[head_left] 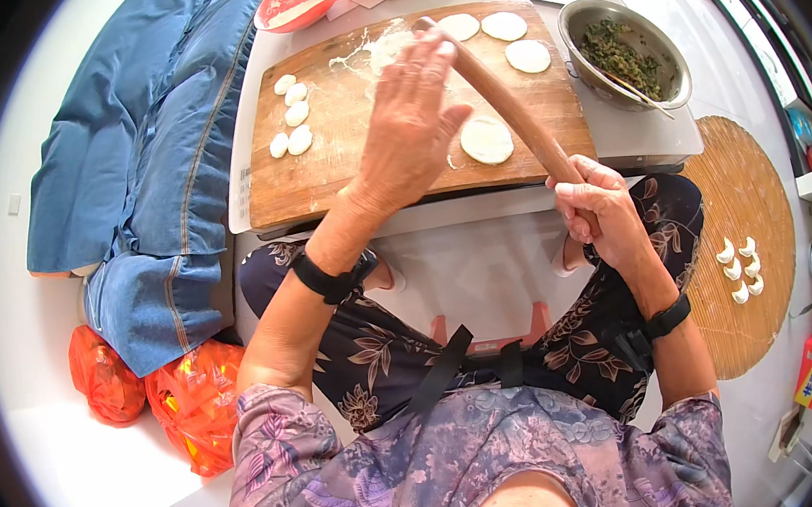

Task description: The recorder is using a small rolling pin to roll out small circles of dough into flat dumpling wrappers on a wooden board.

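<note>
Both my hands are over a wooden board [268, 193] dusted with flour. My right hand [600, 202] is wrapped round the near end of a wooden rolling pin [500, 95], which slants up and away to the left. My left hand [410, 124] has its fingers stretched out and thumb apart, its fingertips against or just beside the pin's far end; contact is hard to tell. Right of that hand lies a rolled dough wrapper [487, 140]. Three more wrappers [528, 56] lie at the board's far right. Several small flattened dough pieces [297, 114] sit on its left side.
Right of the board stands a metal bowl [680, 79] of chopped green filling, with a thin stick in it. Several shaped dumplings [733, 269] rest on a round woven mat [743, 170]. A red scoop-like container [297, 14] holds flour. Denim-covered seating [132, 161] and red bags [198, 394] are left.
</note>
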A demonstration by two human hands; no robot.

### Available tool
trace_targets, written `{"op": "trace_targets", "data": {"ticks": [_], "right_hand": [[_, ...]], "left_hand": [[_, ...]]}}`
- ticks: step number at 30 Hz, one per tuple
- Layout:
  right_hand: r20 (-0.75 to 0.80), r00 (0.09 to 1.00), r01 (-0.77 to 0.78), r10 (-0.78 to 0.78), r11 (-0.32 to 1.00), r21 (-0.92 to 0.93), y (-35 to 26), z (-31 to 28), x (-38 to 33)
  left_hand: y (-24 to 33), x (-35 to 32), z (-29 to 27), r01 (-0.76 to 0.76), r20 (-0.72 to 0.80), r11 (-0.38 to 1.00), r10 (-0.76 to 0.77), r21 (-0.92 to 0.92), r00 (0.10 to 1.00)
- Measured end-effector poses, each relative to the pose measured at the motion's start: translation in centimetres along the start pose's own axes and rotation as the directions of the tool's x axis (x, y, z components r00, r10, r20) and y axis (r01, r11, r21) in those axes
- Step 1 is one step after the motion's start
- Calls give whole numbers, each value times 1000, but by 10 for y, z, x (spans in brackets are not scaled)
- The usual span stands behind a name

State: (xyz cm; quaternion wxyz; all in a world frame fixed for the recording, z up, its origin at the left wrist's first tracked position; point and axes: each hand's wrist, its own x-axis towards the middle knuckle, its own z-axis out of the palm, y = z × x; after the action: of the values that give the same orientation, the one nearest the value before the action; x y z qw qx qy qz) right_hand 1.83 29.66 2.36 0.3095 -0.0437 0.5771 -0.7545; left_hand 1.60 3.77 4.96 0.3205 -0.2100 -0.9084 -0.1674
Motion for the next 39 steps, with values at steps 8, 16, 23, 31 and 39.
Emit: {"op": "trace_targets", "data": {"ticks": [8, 16, 23, 31, 39], "right_hand": [[-35, 999, -1, 3, 998, 58, -3, 5, 4], [-49, 996, 85, -78, 984, 154, 0, -11, 5], [-59, 996, 79, -72, 987, 138, 1, -14, 2], [-47, 994, 102, -95, 982, 156, 3, -15, 2], [-48, 995, 98, -92, 983, 155, 4, -14, 1]], "left_hand": [[13, -18, 14, -34, 37, 999, 34, 5, 999], [24, -49, 33, -9, 329, 1000, 8, 1, 944], [22, -44, 22, 212, 456, 963, -116, -165, 882], [19, -40, 22, 243, 384, 945, -145, -221, 912], [28, -48, 37, -63, 440, 995, 21, 81, 898]]}}
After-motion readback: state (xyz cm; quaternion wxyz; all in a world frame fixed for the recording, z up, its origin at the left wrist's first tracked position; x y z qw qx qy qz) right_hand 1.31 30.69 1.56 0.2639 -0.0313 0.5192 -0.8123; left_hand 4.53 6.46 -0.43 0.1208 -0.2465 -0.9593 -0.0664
